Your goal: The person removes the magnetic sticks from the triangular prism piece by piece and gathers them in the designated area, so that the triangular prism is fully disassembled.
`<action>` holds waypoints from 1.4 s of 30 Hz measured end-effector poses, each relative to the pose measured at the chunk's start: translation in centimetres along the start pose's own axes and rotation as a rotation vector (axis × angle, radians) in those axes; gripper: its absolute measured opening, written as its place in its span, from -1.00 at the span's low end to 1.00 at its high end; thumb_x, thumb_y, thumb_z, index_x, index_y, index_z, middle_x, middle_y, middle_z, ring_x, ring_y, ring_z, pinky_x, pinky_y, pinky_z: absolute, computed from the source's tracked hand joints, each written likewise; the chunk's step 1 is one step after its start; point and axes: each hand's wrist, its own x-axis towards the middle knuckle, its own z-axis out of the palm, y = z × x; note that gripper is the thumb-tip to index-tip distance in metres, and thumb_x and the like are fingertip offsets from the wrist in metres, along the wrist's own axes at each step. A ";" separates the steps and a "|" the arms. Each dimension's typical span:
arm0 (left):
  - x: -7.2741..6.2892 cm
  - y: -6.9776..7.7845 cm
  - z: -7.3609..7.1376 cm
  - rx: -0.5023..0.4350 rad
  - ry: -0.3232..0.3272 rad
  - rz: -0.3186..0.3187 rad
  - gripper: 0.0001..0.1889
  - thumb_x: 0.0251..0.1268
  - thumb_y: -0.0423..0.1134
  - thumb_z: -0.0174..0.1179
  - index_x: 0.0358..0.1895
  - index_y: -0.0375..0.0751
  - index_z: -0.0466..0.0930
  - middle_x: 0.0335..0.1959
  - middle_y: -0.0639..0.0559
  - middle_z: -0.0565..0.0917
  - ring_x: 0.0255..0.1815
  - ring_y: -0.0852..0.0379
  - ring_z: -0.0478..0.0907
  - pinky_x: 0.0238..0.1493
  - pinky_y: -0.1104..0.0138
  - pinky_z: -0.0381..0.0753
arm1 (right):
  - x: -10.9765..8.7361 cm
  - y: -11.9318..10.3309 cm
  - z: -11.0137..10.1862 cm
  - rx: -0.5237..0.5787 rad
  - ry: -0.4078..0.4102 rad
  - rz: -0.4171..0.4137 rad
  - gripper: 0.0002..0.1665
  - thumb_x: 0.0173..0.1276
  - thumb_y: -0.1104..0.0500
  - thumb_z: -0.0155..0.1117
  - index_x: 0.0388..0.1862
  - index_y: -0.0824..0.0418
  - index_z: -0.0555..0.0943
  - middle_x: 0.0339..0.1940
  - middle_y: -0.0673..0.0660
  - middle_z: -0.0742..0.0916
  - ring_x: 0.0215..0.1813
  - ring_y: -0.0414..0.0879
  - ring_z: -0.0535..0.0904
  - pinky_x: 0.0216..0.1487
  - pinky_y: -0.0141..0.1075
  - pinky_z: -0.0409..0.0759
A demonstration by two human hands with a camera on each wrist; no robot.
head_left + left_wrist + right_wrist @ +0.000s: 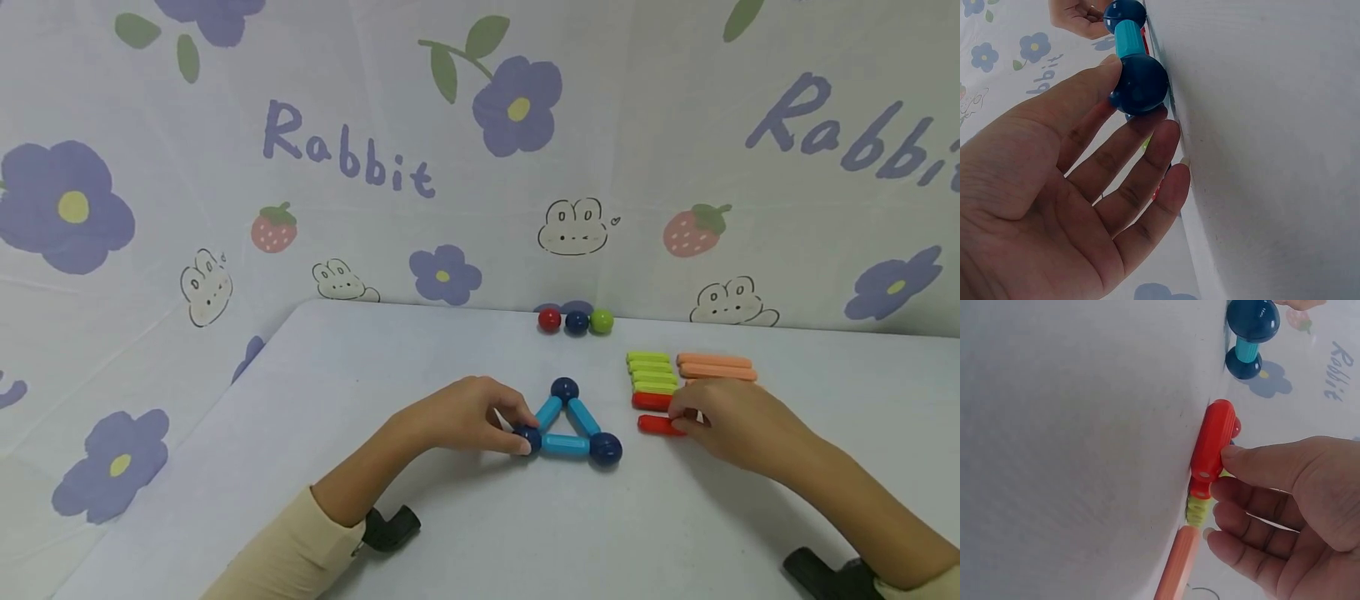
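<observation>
Jutting leftward from the right grip (742, 423) is a red rod (657, 425).

A white table (480, 533) is viewed from head and wrists.
It is faced forward and downward from above; the left hand (1066, 181) and right hand (1291, 512) are framed close, sideways, with parts of the blue triangle (566, 446) shared by all views.
</observation>
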 end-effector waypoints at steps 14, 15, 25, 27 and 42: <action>-0.1 0.0 0.0 0.003 0.001 -0.002 -0.80 0.24 -0.14 0.43 -0.07 0.07 0.76 -0.19 0.27 0.72 -0.19 0.25 0.66 -0.21 0.38 0.65 | 0.8 -0.1 0.4 -0.051 0.027 0.009 -0.80 0.09 0.27 0.59 -0.34 0.04 0.75 -0.44 -0.12 0.61 -0.35 -0.17 0.45 -0.44 -0.34 0.45; -0.1 0.1 0.0 0.003 0.002 -0.005 -0.80 0.24 -0.14 0.44 -0.07 0.07 0.76 -0.19 0.27 0.72 -0.19 0.25 0.66 -0.21 0.38 0.65 | 0.9 -0.1 0.4 -0.050 0.029 0.012 -0.80 0.10 0.28 0.59 -0.35 0.04 0.74 -0.45 -0.12 0.61 -0.35 -0.17 0.45 -0.44 -0.33 0.45; -0.1 0.1 0.0 0.001 0.004 -0.007 -0.80 0.24 -0.14 0.44 -0.08 0.09 0.76 -0.19 0.29 0.71 -0.20 0.26 0.66 -0.19 0.39 0.65 | 1.1 -0.1 0.3 -0.066 0.035 0.013 -0.80 0.11 0.28 0.57 -0.36 0.04 0.72 -0.45 -0.12 0.61 -0.36 -0.17 0.45 -0.40 -0.29 0.47; -0.1 0.1 0.0 -0.002 0.002 -0.007 -0.81 0.24 -0.15 0.44 -0.09 0.09 0.76 -0.20 0.29 0.71 -0.20 0.26 0.66 -0.20 0.39 0.65 | 1.1 -0.1 0.3 -0.072 0.030 0.014 -0.80 0.11 0.27 0.58 -0.36 0.04 0.72 -0.46 -0.12 0.59 -0.37 -0.17 0.45 -0.40 -0.30 0.46; -0.1 0.2 -0.1 0.010 0.003 -0.009 -0.81 0.25 -0.15 0.43 -0.09 0.11 0.73 -0.18 0.25 0.72 -0.20 0.28 0.66 -0.19 0.39 0.64 | 1.4 -3.0 0.3 0.140 0.023 -0.113 -0.87 0.24 0.19 0.51 -0.26 0.06 0.72 -0.43 -0.21 0.62 -0.38 -0.27 0.47 -0.35 -0.36 0.57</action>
